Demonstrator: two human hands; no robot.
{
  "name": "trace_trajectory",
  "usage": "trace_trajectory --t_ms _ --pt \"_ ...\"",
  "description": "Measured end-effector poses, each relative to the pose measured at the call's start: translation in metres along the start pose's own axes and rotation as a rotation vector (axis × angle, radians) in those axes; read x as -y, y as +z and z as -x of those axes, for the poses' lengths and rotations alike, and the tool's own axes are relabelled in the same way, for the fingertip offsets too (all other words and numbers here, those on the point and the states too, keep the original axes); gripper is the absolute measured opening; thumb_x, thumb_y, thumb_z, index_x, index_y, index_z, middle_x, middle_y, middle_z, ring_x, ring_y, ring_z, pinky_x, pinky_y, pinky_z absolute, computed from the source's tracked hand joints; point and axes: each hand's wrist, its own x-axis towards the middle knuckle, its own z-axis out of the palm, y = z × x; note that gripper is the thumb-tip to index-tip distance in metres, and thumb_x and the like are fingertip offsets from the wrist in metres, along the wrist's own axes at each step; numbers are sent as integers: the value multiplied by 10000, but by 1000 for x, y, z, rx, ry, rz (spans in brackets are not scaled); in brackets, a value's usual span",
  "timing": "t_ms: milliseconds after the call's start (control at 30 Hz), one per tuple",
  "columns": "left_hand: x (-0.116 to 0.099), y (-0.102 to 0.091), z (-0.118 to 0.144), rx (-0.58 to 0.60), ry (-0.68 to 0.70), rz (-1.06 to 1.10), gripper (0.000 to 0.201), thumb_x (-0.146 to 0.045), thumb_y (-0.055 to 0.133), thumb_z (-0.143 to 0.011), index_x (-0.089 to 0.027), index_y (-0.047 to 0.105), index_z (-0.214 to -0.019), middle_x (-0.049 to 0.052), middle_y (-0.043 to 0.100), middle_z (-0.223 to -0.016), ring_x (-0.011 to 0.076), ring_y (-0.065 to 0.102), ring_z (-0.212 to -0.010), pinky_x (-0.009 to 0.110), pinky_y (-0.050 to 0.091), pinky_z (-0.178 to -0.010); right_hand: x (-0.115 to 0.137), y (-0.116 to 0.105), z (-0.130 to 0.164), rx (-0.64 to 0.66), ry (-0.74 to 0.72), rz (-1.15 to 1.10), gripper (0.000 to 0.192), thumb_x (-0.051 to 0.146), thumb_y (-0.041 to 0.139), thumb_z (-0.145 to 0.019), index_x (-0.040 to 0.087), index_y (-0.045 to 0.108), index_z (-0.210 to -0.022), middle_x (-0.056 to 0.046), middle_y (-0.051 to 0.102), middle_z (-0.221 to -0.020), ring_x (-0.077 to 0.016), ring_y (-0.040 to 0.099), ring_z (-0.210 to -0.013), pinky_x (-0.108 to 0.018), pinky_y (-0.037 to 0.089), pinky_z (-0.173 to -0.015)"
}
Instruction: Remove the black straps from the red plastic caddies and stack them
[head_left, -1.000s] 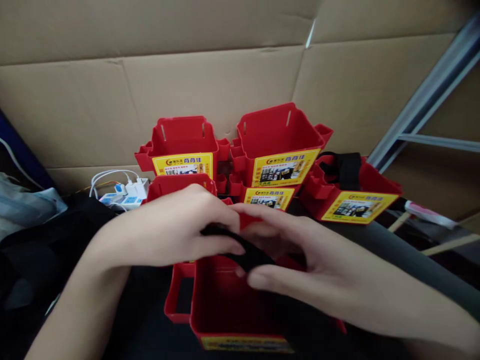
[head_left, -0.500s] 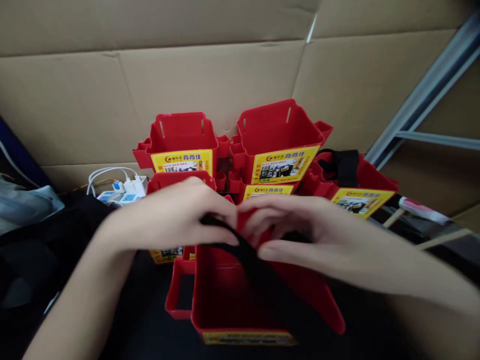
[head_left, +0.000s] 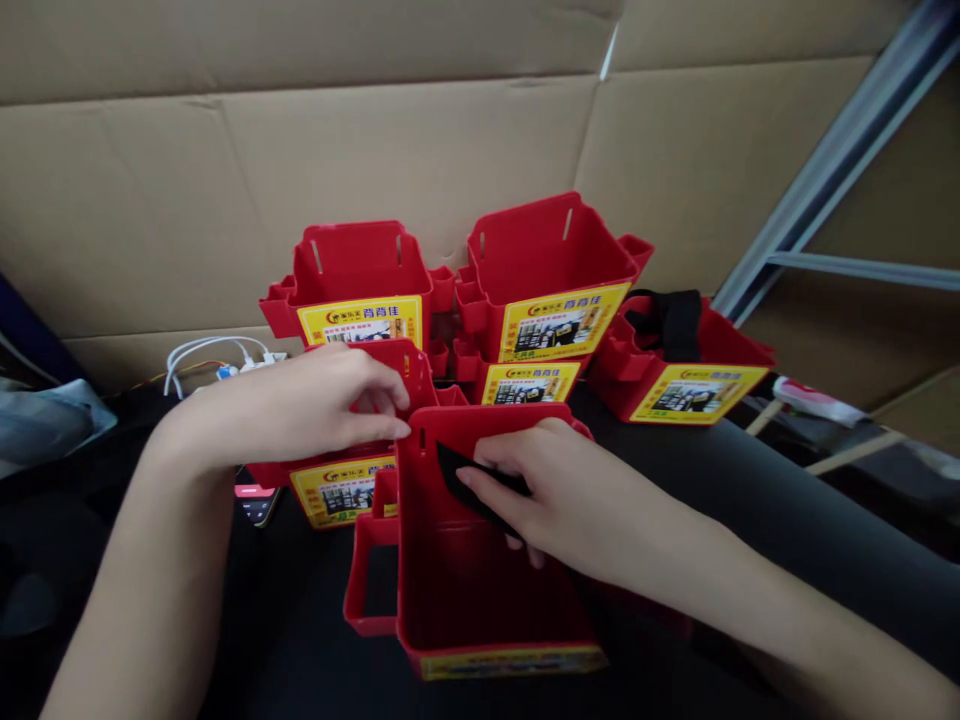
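1. Now the nearest red bin sits lowest in view on the dark surface, its open top facing up and a yellow label along its near rim.
2. Inside it, the right hand presses a black strap against the bin's far wall, fingers closed on the strap.
3. The left hand rests on the bin's far left corner, fingertips curled over the rim; I cannot tell whether it truly grips.
4. Half a second ago both hands met above the bin with the strap stretched between them; since then they have parted, the right one dropping inside and the left shifting left.
5. Counting red bins: six show, namely the near one, one behind the left hand, two tall ones at the back, a low one between them, and one at right carrying its own black strap.
6. Two straps in all.
7. Cardboard wall closes the back; a power strip with white cables lies at left, a metal frame at right. Open room remains on the dark surface near left.
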Motion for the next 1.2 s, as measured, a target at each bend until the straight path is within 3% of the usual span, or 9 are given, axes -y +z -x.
trace_trajectory --t_ms 100,433,600,733,867,967,1033,1100,1200 --pt "0 5 -4 94 34 4 172 -285 514 -813 -217 658 -880 -3 658 -824 109 573 -691 197 398 -604 8 0 -7 5 -11 93 359 315 443 -860 170 533 -545 0 552 -461 -86 486 -367 -203 319 -396" --pt "4 6 -5 73 90 -9 182 -167 464 -774 -193 641 -810 1 635 -767 116 551 -669 219 399 -599 20 14 -26 -170 -69 494 308 245 403 -858 167 597 -632 -48 589 -571 -153 524 -522 -271 248 -468" --pt "14 9 -17 -31 184 58 319 -94 463 -760 -200 642 -1001 24 650 -1026 152 577 -913 244 428 -773 22 21 -31 -171 -124 535 273 215 412 -876 164 638 -733 -53 639 -660 -168 568 -607 -269 288 -507" --pt "16 12 -27 137 270 193 197 -134 484 -785 -164 673 -830 18 688 -844 122 609 -761 214 442 -724 20 14 -27 -153 -116 488 257 279 424 -887 173 654 -848 -55 658 -742 -171 587 -651 -259 348 -533" --pt "18 13 -31 115 149 222 181 -166 501 -777 -154 676 -820 20 686 -733 113 615 -657 196 444 -633 1 -15 -22 -293 -253 424 253 344 471 -872 172 631 -967 -73 650 -913 -182 599 -812 -276 426 -668" --pt "35 11 -29 45 -48 145 223 -179 491 -769 -160 685 -878 14 673 -621 118 608 -578 195 431 -559 -22 -34 -23 -154 -399 301 250 260 432 -897 182 628 -1030 -60 645 -1039 -167 598 -931 -282 433 -816" --pt "50 7 -22 -28 -224 53 240 -169 483 -760 -151 690 -880 15 649 -536 125 594 -524 205 423 -533 -35 -39 -24 -34 -416 184 280 235 391 -917 191 639 -1037 -30 664 -1049 -146 616 -938 -255 444 -829" --pt "58 2 -9 -80 -374 -4 251 -161 480 -756 -143 690 -893 26 651 -535 130 571 -476 217 414 -499 -44 -38 -25 -23 -403 113 293 245 391 -921 193 634 -1076 -15 663 -1080 -148 622 -954 -245 456 -827" --pt "46 -6 8 -142 -363 -73 289 -185 535 -749 -196 667 -1006 36 704 -748 150 603 -575 235 431 -540 -49 -33 -26 -27 -420 57 297 261 412 -916 186 627 -1107 -7 663 -1085 -156 633 -937 -248 468 -818"
